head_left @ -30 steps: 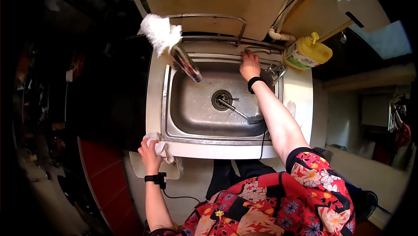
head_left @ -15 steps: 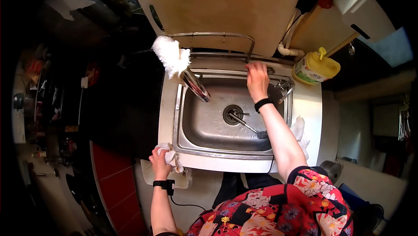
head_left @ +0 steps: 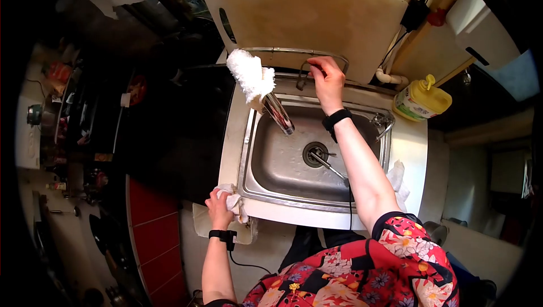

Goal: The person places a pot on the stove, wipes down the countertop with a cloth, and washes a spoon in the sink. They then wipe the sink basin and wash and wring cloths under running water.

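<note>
My left hand (head_left: 220, 208) is closed around a crumpled white cloth (head_left: 235, 204) at the counter's front left edge. Behind the sink, my right hand (head_left: 329, 80) pinches a small dark loop-shaped thing (head_left: 302, 82) near the metal rail; its exact kind is unclear. Below it lies the steel sink (head_left: 277, 171), with a thin metal-handled tool (head_left: 330, 166) resting across the drain (head_left: 314, 154). A shiny metal tube (head_left: 280, 116), topped by a fluffy white cloth (head_left: 251, 76), slants over the sink's back left corner.
A large pale board (head_left: 305, 13) leans behind the rail. On the right stand a tap (head_left: 384, 123) and a yellow bottle (head_left: 421, 100). Another white cloth (head_left: 399, 182) lies on the right counter. A bin (head_left: 244, 233) sits below my left hand.
My right hand has moved left and up from the sink's back right rim to near the rail, where the dark loop now shows. My left hand stays on the cloth. The view has shifted.
</note>
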{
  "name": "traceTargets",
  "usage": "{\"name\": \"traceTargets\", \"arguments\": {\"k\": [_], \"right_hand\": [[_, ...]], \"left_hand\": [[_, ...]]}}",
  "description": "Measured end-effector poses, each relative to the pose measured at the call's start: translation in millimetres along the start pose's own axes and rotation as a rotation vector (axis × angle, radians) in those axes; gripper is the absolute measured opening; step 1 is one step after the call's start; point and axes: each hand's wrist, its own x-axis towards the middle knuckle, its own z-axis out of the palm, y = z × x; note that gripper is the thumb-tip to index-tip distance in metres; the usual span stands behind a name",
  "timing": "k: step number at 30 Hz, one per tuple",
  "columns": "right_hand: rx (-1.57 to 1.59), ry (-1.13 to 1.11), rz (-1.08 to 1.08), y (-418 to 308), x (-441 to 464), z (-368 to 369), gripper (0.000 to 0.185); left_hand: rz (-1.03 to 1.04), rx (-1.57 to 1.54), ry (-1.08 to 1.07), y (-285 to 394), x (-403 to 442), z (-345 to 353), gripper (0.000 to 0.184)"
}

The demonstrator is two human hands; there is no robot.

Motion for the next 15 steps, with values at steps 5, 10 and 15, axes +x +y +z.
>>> {"name": "traceTargets", "arguments": {"k": [5,10,15], "right_hand": [[-0.162,0.056,0.006,21,6,2,0.016],[-0.236,0.095,0.025,10,-10,-1,0.022],[0.018,-0.263,0.185,-59,-68,-23,0.029]], "left_hand": [[0.0,0.016,0.018,1,0,2,0.053],[0.017,0.016,0.008,1,1,0,0.053],[0.066,0.024,-0.011,-5,3,5,0.052]]}}
